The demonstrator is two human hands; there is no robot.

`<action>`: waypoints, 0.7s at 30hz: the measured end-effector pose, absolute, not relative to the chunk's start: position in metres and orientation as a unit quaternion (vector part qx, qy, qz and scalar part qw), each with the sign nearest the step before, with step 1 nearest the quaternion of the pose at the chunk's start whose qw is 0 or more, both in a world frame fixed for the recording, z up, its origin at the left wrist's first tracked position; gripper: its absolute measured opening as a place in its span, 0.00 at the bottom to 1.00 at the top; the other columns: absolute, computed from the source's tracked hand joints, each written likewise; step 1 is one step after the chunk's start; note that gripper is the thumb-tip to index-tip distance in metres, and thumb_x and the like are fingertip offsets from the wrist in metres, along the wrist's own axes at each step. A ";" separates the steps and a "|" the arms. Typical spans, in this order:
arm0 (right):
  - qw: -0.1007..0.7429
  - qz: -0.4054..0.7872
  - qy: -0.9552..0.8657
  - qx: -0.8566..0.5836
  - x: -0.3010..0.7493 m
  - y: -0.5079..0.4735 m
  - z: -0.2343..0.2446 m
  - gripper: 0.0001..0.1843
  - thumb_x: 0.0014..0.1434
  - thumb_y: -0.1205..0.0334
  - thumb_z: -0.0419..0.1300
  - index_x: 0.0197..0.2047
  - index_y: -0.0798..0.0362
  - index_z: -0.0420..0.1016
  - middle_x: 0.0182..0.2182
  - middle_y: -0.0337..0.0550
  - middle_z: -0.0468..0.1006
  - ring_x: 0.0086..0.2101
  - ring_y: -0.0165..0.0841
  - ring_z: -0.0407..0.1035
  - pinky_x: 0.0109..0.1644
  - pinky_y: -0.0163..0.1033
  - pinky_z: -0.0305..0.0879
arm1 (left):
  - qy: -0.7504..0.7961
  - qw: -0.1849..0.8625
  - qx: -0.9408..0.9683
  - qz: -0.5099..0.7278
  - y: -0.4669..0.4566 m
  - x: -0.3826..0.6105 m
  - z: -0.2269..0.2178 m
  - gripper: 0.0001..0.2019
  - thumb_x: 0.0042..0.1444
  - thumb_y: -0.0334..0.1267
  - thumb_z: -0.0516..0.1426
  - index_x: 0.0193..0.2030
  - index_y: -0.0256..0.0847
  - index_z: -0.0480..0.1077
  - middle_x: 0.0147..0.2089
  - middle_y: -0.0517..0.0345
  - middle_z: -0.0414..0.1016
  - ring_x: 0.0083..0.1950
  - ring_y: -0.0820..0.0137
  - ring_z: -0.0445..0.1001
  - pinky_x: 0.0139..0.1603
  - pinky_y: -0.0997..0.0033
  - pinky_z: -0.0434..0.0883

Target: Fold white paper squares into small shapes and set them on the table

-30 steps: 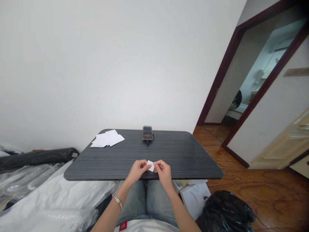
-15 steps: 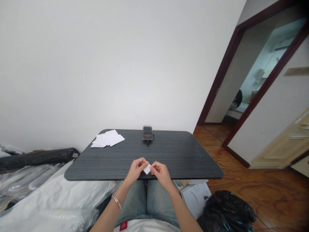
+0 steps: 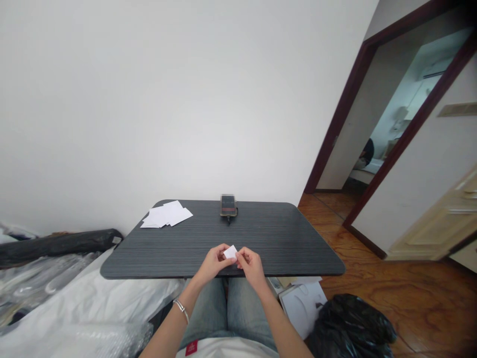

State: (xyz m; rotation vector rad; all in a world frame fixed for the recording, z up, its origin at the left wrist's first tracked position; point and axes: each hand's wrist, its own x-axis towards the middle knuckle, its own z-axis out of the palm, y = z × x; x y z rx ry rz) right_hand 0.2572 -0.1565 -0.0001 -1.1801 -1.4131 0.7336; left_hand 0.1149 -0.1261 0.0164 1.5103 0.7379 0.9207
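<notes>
Between my hands, over the near edge of the dark table (image 3: pixel 276 238), is a small square of white paper (image 3: pixel 230 252); whether it is folded I cannot make out. My left hand (image 3: pixel 214 262) grips it from the left, thumb in front and fingers behind. At its right corner, the thumb and index finger of my right hand (image 3: pixel 250 262) pinch the paper. Overlapping white paper sheets (image 3: pixel 167 215) lie at the table's far left. A phone-like device (image 3: pixel 228 205) with a dark screen stands at the back middle, a cable at its lower end.
A white wall (image 3: pixel 223 99) rises right behind the table. On the left are plastic-wrapped bundles and a long black roll (image 3: pixel 59 246). To the right on the wooden floor sit a white paper bag (image 3: pixel 302 306) and a black plastic bag (image 3: pixel 352 325), with a doorway beyond.
The small paper has shifted slightly up and right and is turned differently. My left thumb has moved down along its lower edge. The sheets and the device have stayed put.
</notes>
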 end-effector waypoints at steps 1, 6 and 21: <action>0.549 0.311 -0.595 -0.498 0.257 -0.156 0.000 0.17 0.53 0.52 0.53 0.21 0.55 0.67 0.15 0.37 0.69 0.16 0.27 0.63 0.21 0.30 0.60 | 0.312 0.578 0.645 0.391 -0.126 0.115 0.016 0.15 0.42 0.41 0.61 0.34 0.34 0.66 0.28 0.58 0.71 0.28 0.73 0.67 0.30 0.77 0.62; 0.550 0.316 -0.595 -0.493 0.257 -0.157 -0.001 0.16 0.53 0.52 0.53 0.22 0.55 0.67 0.15 0.37 0.70 0.16 0.27 0.63 0.21 0.30 0.61 | 0.309 0.592 0.630 0.397 -0.123 0.113 0.011 0.13 0.42 0.40 0.61 0.33 0.34 0.66 0.26 0.59 0.71 0.26 0.74 0.67 0.28 0.77 0.61; 0.531 0.316 -0.612 -0.493 0.258 -0.164 0.010 0.14 0.54 0.55 0.53 0.23 0.54 0.66 0.17 0.37 0.71 0.18 0.28 0.65 0.24 0.31 0.61 | 0.295 0.587 0.633 0.410 -0.122 0.113 0.005 0.14 0.47 0.39 0.58 0.39 0.35 0.64 0.27 0.60 0.70 0.25 0.75 0.65 0.27 0.78 0.60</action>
